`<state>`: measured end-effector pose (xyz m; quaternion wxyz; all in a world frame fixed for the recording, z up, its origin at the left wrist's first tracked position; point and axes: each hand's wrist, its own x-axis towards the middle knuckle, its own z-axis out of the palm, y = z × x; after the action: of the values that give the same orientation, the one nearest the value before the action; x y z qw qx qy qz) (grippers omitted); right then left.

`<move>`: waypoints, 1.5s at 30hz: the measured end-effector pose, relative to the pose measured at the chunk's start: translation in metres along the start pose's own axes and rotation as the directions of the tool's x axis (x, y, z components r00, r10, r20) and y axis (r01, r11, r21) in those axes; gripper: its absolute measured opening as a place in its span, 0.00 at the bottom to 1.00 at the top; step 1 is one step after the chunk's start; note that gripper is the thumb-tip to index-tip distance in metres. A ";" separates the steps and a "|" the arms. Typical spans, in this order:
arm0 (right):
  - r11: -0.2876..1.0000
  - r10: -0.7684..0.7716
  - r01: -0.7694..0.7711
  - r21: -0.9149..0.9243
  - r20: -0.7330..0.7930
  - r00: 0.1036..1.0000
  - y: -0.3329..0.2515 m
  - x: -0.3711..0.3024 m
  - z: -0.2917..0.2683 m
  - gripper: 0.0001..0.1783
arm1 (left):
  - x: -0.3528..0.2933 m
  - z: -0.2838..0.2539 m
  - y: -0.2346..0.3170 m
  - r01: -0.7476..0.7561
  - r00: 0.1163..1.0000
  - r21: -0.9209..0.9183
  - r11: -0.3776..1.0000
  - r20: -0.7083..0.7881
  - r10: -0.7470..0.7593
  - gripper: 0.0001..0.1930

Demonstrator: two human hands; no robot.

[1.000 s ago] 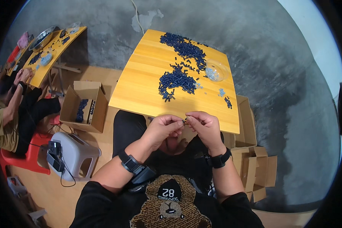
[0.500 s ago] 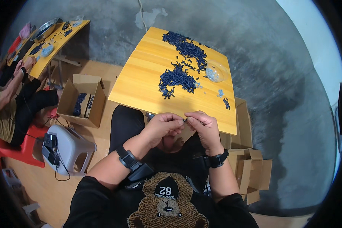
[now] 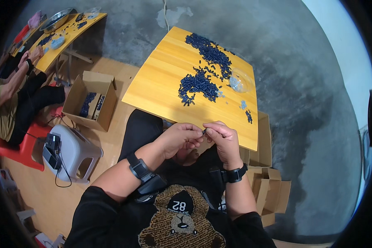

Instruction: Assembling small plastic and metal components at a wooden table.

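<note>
Fingertip to fingertip, my left hand (image 3: 181,138) and my right hand (image 3: 223,139) meet just off the near edge of the yellow table (image 3: 153,78). Between their pinched thumbs and forefingers is a small dark piece (image 3: 204,131), mostly covered by the fingers. Both hands are closed on it. Beyond them on the table lie a near heap of short dark blue cylindrical pieces (image 3: 198,84) and a larger far heap (image 3: 213,53). Tiny clear pieces (image 3: 243,104) and a short row of dark pieces (image 3: 249,116) lie toward the right edge.
A clear bowl (image 3: 240,80) of tiny pieces stands at the table's right. Open cardboard boxes (image 3: 273,190) sit below it. To the left are another box (image 3: 89,101), a grey stool (image 3: 72,153) and a person (image 3: 8,99) working at another table (image 3: 66,41).
The view has shifted a little, so the table appears slightly farther right. My hands stay together at the small dark piece, with only slight finger movement.
</note>
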<state>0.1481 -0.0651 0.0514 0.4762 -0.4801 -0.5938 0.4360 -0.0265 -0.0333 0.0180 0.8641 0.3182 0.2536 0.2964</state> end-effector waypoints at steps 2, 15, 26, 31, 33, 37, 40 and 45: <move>1.000 -0.015 0.015 -0.009 0.009 1.000 0.000 0.000 0.001 0.09 | 0.000 -0.001 0.000 0.004 1.000 -0.017 1.000 -0.003 -0.004 0.07; 0.985 0.069 -0.082 0.150 0.092 0.993 0.003 0.004 -0.003 0.09 | -0.003 0.000 0.006 0.047 0.999 -0.081 0.996 0.022 -0.045 0.06; 0.946 0.079 -0.120 0.301 0.144 0.986 0.006 0.009 -0.007 0.09 | -0.004 0.006 0.007 0.025 1.000 -0.118 0.993 0.022 -0.022 0.05; 0.935 0.062 -0.119 0.334 0.177 0.982 0.009 0.011 -0.011 0.09 | -0.006 0.009 0.009 0.051 0.998 -0.149 0.988 0.041 -0.045 0.06; 0.934 0.062 -0.122 0.335 0.185 0.981 0.009 0.011 -0.013 0.08 | -0.006 0.010 0.009 0.068 0.997 -0.174 0.982 0.057 -0.058 0.07; 0.950 0.044 -0.098 0.295 0.182 0.982 0.010 0.013 -0.013 0.08 | -0.005 0.008 0.010 0.064 0.997 -0.141 0.988 0.059 -0.056 0.06; 0.963 0.050 -0.096 0.252 0.181 0.982 0.010 0.014 -0.013 0.08 | -0.003 0.007 0.009 0.052 0.999 -0.071 0.996 0.014 -0.051 0.06; 0.970 0.057 -0.098 0.221 0.185 0.981 0.012 0.013 -0.010 0.08 | -0.001 0.007 0.007 0.024 0.998 -0.068 0.997 -0.052 -0.027 0.07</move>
<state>0.1592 -0.0493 0.0430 0.4564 -0.4041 -0.5603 0.5607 -0.0256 -0.0328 0.0273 0.8710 0.2777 0.2704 0.3020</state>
